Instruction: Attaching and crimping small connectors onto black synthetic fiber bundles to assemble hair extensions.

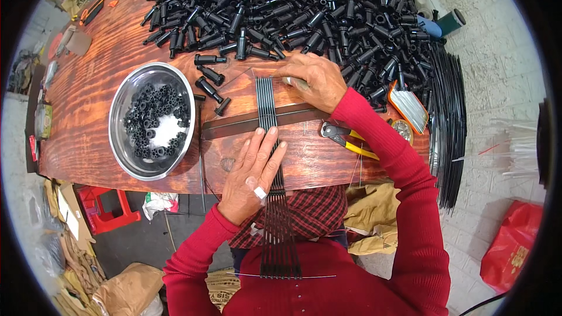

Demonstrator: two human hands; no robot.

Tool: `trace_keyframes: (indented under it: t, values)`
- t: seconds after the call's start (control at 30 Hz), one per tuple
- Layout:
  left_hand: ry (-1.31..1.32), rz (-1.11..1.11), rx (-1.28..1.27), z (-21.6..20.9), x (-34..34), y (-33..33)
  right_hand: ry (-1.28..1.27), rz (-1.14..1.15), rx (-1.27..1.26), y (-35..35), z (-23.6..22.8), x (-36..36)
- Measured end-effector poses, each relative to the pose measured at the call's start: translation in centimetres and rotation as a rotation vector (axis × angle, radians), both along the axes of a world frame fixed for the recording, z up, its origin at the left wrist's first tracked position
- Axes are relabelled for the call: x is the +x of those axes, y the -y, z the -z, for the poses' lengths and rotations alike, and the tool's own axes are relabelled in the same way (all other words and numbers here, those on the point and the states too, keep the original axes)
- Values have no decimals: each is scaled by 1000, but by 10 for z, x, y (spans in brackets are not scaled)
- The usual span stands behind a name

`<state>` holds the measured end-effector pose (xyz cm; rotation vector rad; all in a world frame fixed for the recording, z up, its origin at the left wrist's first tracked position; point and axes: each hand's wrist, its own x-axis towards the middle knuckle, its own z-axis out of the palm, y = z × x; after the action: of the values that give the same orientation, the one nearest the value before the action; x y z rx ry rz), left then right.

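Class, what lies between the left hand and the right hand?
In the head view, the dark bar and the row of black rods lie between the left hand and right hand.

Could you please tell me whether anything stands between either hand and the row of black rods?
Nothing visible does. The left hand lies on the black rods, and the right hand is close beside their far end. The dark bar appears to pass beneath the rods, so it blocks neither hand.

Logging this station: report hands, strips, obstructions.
Left hand flat on black strips. Right hand at their far end. Pliers to the right, clear of strips.
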<state>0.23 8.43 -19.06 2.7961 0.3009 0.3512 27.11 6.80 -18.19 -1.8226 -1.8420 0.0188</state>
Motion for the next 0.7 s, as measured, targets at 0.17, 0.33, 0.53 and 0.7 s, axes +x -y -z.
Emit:
trace_keyframes:
  t: [0.17,0.33,0.53,0.7]
  values:
    - [1,4,-1,1,1,0,-39,-10,19,-2,4,3]
    - [-11,9,2,-1,0,-1,25,-1,148,-8,4,-7]
    - [-20,17,-8,-3,0,-1,-6,66,179,-8,7,-15]
    - [-19,17,-8,-2,0,-1,-188,30,127,-14,14,-12]
